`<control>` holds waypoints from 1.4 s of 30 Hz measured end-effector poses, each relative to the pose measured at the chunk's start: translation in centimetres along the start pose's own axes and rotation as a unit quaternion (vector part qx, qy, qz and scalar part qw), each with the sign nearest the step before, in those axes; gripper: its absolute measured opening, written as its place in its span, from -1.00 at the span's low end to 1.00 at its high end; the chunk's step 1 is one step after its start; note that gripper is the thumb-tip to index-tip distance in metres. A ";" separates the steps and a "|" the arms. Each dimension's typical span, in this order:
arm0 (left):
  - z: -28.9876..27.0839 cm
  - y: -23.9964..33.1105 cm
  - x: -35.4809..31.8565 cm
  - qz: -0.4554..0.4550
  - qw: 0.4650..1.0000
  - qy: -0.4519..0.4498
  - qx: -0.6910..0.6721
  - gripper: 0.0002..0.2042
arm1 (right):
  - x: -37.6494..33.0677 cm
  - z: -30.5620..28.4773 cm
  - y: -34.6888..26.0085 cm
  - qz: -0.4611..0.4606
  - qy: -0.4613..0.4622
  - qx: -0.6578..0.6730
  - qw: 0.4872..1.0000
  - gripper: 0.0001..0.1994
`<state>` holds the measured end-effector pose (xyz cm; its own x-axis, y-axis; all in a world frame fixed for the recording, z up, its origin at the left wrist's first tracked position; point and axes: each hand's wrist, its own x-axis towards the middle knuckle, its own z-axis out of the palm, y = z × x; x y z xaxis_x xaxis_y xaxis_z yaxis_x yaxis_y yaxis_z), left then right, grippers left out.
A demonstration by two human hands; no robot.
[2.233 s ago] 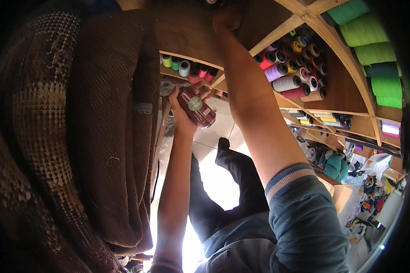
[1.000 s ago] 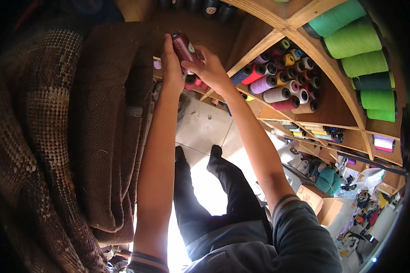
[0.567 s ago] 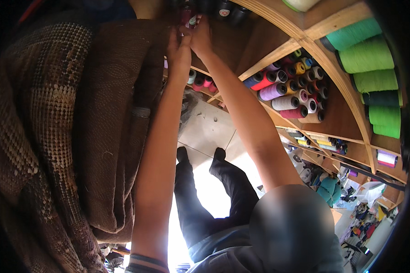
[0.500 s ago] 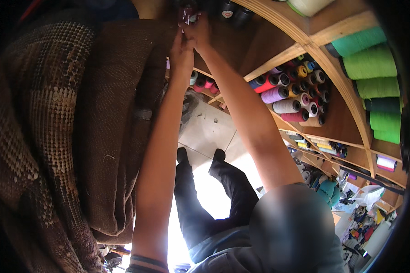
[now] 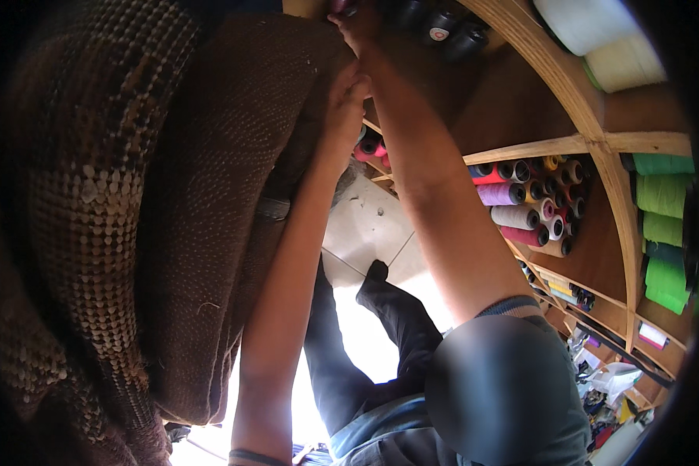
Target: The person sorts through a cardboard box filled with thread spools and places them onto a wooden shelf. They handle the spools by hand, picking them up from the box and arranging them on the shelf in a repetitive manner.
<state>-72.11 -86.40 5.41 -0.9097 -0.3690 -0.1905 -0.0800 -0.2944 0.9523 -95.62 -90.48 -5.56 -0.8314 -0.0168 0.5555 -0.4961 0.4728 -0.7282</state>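
Observation:
At the top edge, my right hand (image 5: 357, 29) is closed round a dark maroon thread cone (image 5: 346, 7), only part of which shows. The cone is at a dark wooden shelf compartment. My left hand (image 5: 348, 92) is lower, beside my right forearm, its fingers curled inward. What those fingers hold, if anything, is hidden. Dark thread cones (image 5: 441, 29) stand in the compartment to the right of my right hand.
Brown knitted fabric (image 5: 210, 194) hangs in thick folds close on the left. Wooden shelving (image 5: 598, 144) curves down the right, with coloured thread cones (image 5: 520, 217) and green cones (image 5: 664, 206). Pale floor tiles (image 5: 365, 221) show below, and clutter (image 5: 610, 388) lies at lower right.
My hands have separated: the left has dropped back from the cone, while the right stays on it, farther up. The view has shifted, with hands and shelves now more to the right.

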 end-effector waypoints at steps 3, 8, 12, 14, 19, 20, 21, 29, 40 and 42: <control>0.4 0.2 -0.6 -0.002 1.000 -0.008 0.001 -0.54 | 0.7 -0.5 0.3 -0.015 0.049 0.007 0.999 -0.09; -1.2 1.7 -2.5 -0.022 0.999 0.022 -0.009 -0.59 | -3.8 -4.7 -5.3 -0.006 -0.109 0.032 0.994 -0.51; 1.2 0.0 -4.6 -0.048 0.999 0.003 0.013 -0.66 | -6.8 -9.8 -3.5 0.149 -0.040 0.123 0.980 -0.69; 1.0 0.6 -8.0 -0.065 0.998 -0.007 -0.007 -0.70 | -10.6 -13.4 -6.0 0.232 -0.101 0.200 0.947 -0.76; 2.2 3.0 -17.4 -0.119 0.989 -0.077 -0.037 -0.79 | -15.5 -28.9 -15.6 0.421 -0.238 0.402 0.778 -0.77; 2.8 3.8 -19.7 -0.141 0.985 -0.086 -0.043 -0.80 | -16.1 -32.1 -16.9 0.417 -0.234 0.394 0.785 -0.78; 2.9 4.3 -21.8 -0.145 0.985 -0.083 -0.049 -0.80 | -16.7 -35.3 -18.1 0.413 -0.232 0.387 0.791 -0.79; 2.6 5.4 -34.6 -0.207 0.944 -0.248 -0.071 -0.75 | -26.2 -60.4 -22.8 0.449 0.026 0.286 0.846 -0.68; 9.8 4.9 -42.9 -0.323 0.789 -0.519 0.064 -0.91 | -54.9 -78.7 -36.2 0.411 0.511 0.239 0.716 -0.85; 13.8 4.2 -43.5 -0.293 0.743 -0.592 0.102 -0.93 | -58.9 -80.5 -38.8 0.412 0.571 0.236 0.670 -0.93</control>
<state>-38.49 -59.42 20.97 -0.4050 0.8411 -0.3586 -0.5543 0.0860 0.8278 -7.20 -36.94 22.28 -0.2718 0.8909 -0.3640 -0.2344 -0.4281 -0.8728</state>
